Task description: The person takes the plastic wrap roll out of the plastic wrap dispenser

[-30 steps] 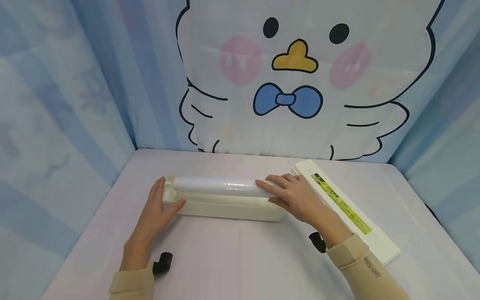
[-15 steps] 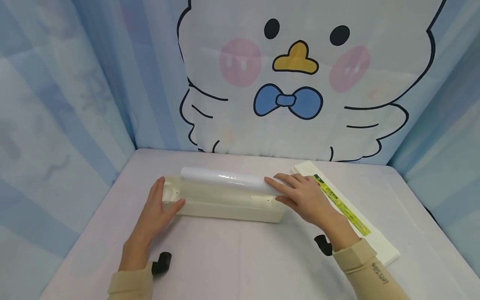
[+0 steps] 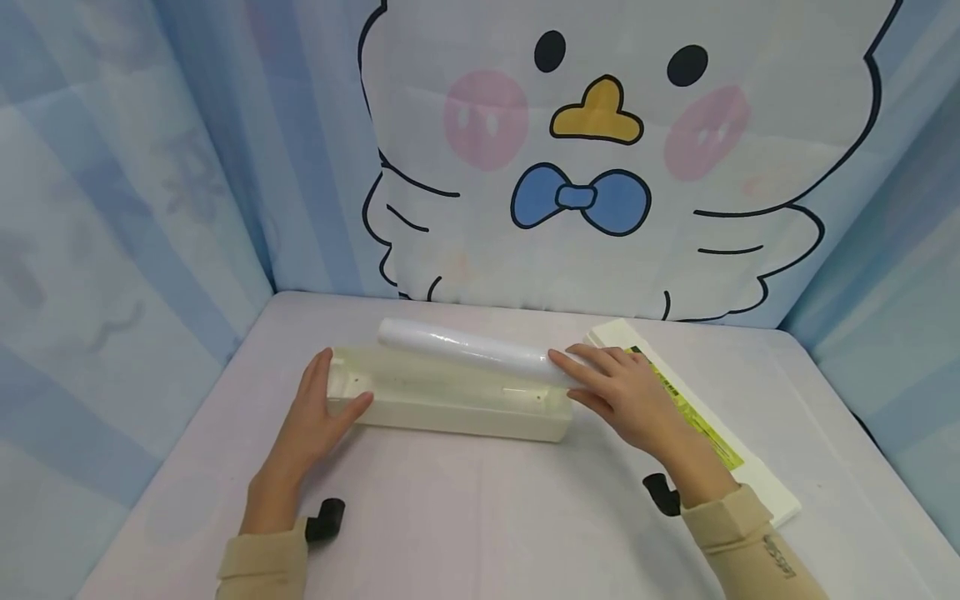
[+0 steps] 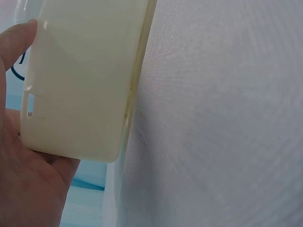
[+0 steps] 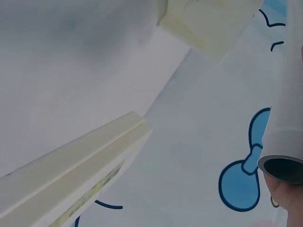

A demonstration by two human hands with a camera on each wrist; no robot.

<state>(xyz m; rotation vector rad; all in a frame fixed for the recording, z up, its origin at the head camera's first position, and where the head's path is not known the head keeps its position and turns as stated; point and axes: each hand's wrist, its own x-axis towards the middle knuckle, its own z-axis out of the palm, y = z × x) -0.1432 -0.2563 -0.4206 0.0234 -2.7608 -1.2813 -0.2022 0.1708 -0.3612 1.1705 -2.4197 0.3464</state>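
An off-white plastic cling film box (image 3: 457,418), without its lid, sits on the table. My left hand (image 3: 303,429) grips its left end, thumb over the front wall and fingers at the end. In the left wrist view the box's front wall (image 4: 85,90) fills the space by the thumb. A white roll of cling film (image 3: 472,346) is raised above the box, its left end higher and farther back. My right hand (image 3: 630,404) holds the roll near its right end. The roll's hollow core (image 5: 286,170) shows in the right wrist view.
The long white lid (image 3: 757,492), with a yellow-green label (image 3: 701,425), lies slanted on the right of the table, partly behind my right forearm. A curtain with a cartoon bird (image 3: 585,250) hangs along the table's back edge (image 3: 465,308).
The roll has risen out of the box and shifted right and back, its left end tilting up. My right hand moved slightly right with it. My left hand has stayed on the box.
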